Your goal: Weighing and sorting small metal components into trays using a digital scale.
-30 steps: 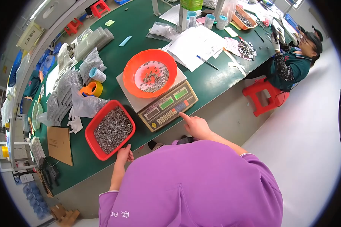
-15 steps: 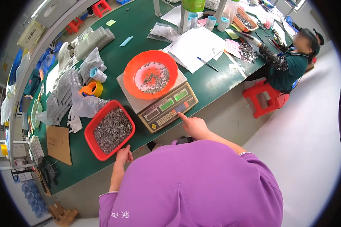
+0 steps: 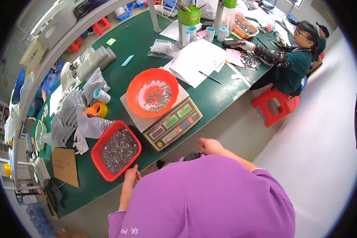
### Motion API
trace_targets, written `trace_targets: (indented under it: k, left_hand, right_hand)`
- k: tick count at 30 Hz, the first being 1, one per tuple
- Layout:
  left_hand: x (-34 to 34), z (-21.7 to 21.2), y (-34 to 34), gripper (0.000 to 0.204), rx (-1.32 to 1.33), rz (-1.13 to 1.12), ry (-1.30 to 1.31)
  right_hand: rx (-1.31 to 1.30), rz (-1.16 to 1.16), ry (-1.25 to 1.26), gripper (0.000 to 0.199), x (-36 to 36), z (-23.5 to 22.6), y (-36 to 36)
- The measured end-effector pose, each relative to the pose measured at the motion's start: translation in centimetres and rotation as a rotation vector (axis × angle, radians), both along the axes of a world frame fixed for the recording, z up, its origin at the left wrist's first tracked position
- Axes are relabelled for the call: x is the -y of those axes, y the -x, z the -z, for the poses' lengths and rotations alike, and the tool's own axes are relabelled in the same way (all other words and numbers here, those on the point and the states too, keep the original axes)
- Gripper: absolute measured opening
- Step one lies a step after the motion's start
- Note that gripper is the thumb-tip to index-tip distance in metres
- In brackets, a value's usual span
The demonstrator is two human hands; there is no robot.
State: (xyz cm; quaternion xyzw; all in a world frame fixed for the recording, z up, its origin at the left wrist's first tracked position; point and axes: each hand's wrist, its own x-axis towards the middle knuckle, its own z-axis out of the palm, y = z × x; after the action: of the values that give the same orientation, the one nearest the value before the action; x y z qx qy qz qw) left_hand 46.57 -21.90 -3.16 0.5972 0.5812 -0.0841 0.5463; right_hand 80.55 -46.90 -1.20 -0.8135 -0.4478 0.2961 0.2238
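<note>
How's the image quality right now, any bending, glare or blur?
Head view: black corners, with edges bowing toward the rim; head view: a pale sheen on the green table to the right of the scale; head view: scale and red bin look fairly sharp, with no obvious motion blur.

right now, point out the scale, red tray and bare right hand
Scale (image 3: 173, 125), head view: front panel
Red tray (image 3: 96, 158), head view: left wall
Bare right hand (image 3: 210, 146), head view: back of hand

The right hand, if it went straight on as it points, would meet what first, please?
Likely the scale, or the edge of the green table if the right hand sits lower; depth is unclear.
</note>
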Motion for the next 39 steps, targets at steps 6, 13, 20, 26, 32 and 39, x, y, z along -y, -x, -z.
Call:
trace_targets:
  k: [6, 13, 20, 26, 32, 39]
  left_hand:
    - [-0.7, 0.9, -1.2, 0.052, -0.013, 0.148, -0.116]
    - [-3.3, 9.6, 4.2, 0.052, -0.084, 0.231, -0.236]
    - [-3.1, 8.8, 2.8, 0.049, -0.097, 0.091, -0.185]
    - [-3.7, 9.9, 3.8, 0.045, -0.053, 0.079, -0.161]
    - [-3.5, 7.2, 2.2, 0.045, -0.042, 0.164, -0.181]
    - [-4.2, 6.7, 0.9, 0.045, -0.025, 0.173, -0.188]
  right_hand:
    - [-0.172, -0.079, 0.609, 0.022, 12.1, 15.9, -2.2]
    - [-0.011, -0.064, 0.781, 0.024, 16.2, 15.9, -3.5]
    - [-0.213, -0.034, 0.612, 0.033, 9.9, 10.9, -0.4]
    - [-0.22, -0.115, 0.48, 0.028, 9.5, 15.1, -0.9]
    - [-0.115, -0.047, 0.676, 0.025, 13.0, 18.1, -1.5]
    - [-0.165, 0.009, 0.608, 0.028, 12.2, 12.1, -0.5]
